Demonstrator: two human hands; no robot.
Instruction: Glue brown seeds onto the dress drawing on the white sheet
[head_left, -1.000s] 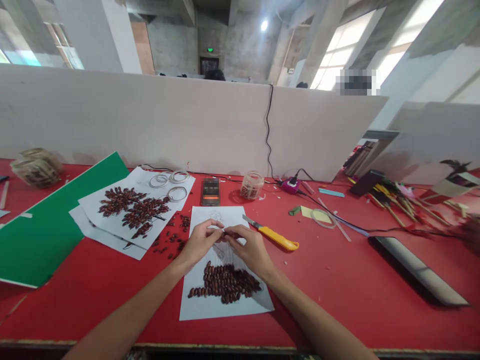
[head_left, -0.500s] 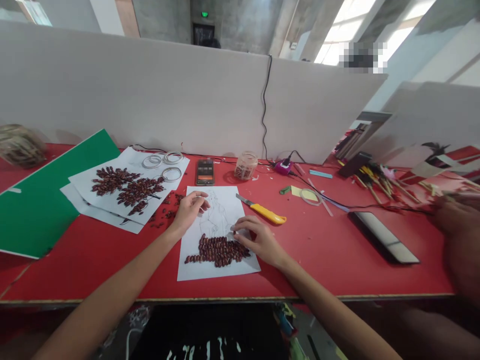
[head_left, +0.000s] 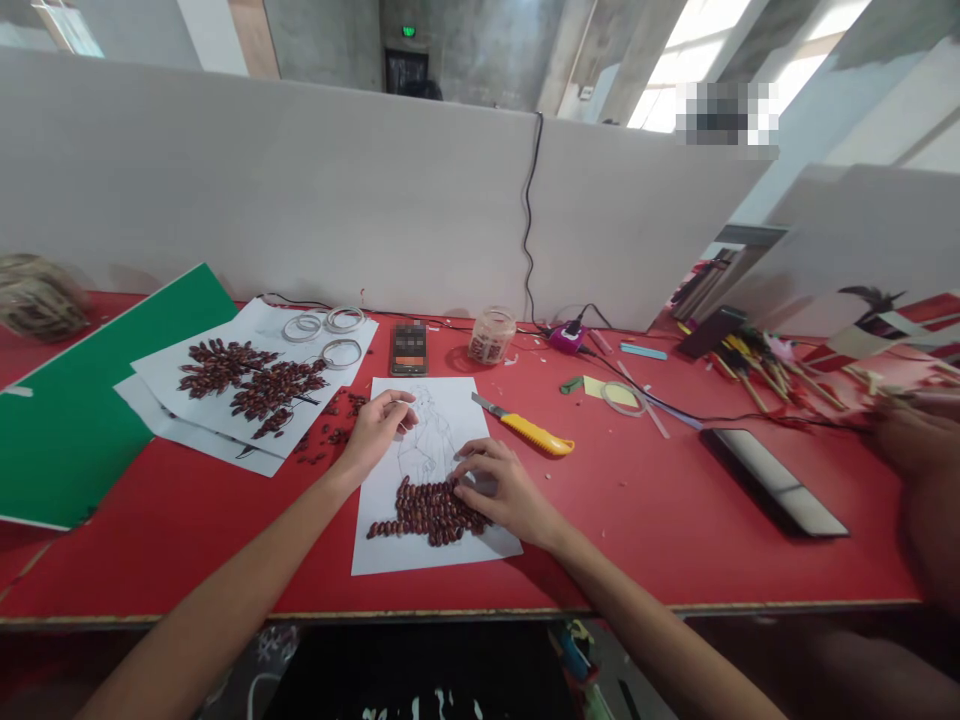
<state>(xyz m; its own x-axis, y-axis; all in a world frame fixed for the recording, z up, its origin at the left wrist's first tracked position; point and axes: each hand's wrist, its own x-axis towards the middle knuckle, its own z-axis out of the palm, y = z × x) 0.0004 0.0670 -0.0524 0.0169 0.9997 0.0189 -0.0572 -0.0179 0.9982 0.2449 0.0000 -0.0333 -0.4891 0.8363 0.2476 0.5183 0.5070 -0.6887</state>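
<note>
On the red table a white paper (head_left: 382, 460) bears a pencil line drawing. Rows of dark red beans (head_left: 431, 515) cover its lower part, packed side by side. My right hand (head_left: 499, 490) reaches over the right side of these rows, its thumb and forefinger bent together on a bean at the upper edge. The fingers partly hide that bean. Over the paper's left edge hangs my left hand (head_left: 379, 430), fingers loosely curled and apart, with nothing visible in them. Loose beans (head_left: 335, 435) are scattered just left of it. A yellow utility knife (head_left: 536, 435), blade out, lies to the right.
At left are bean-covered sheets (head_left: 172, 370), white rings (head_left: 341, 353) and a green board (head_left: 75, 420). A phone (head_left: 409, 350) and a jar of beans (head_left: 491, 335) stand behind the paper. A dark flat device (head_left: 776, 480) and another person's arm (head_left: 919, 490) are at right.
My right hand has shifted slightly left and down, from beside the beans to over their upper edge. My left hand stays nearly in place. The view has tilted a little.
</note>
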